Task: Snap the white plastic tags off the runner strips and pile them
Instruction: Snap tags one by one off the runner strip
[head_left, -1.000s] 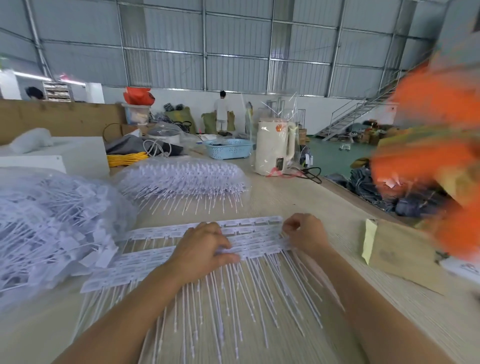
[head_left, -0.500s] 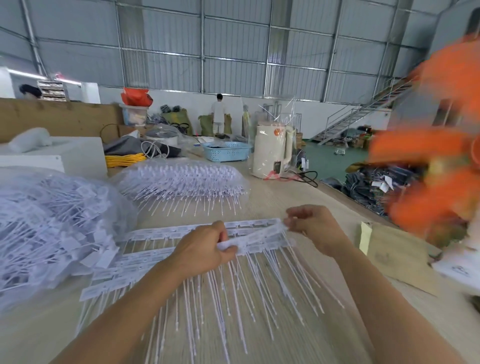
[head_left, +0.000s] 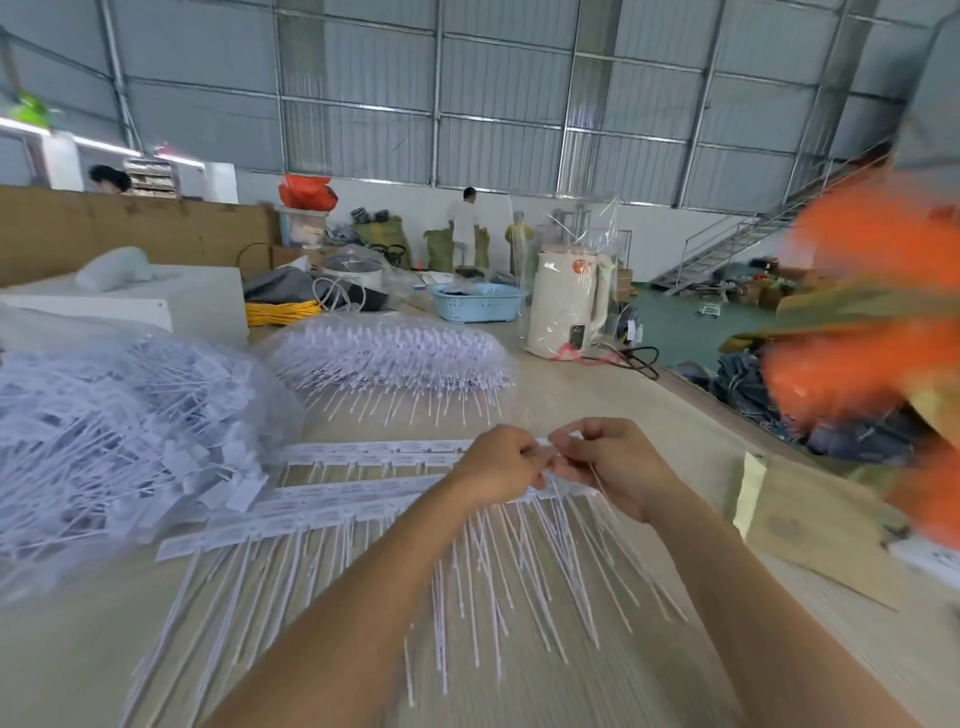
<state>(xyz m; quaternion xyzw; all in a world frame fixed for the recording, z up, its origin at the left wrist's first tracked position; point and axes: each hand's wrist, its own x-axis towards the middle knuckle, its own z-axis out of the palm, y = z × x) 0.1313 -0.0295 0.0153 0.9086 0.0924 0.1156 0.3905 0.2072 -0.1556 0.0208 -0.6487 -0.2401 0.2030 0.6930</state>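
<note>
Hands meet at right end of the nearer white plastic runner strip (head_left: 332, 512): left hand (head_left: 501, 465) and right hand (head_left: 613, 465) both pinch it. Strip runs leftward from grip; tag tails trail toward the person.

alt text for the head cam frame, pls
Left hand and right hand meet, pinching the end of a white tag strip on a pale table. Bagged heap of loose tags sits left.

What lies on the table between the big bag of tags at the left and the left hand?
In the head view, runner strips with tags attached lie between the bag and the left hand.
</note>
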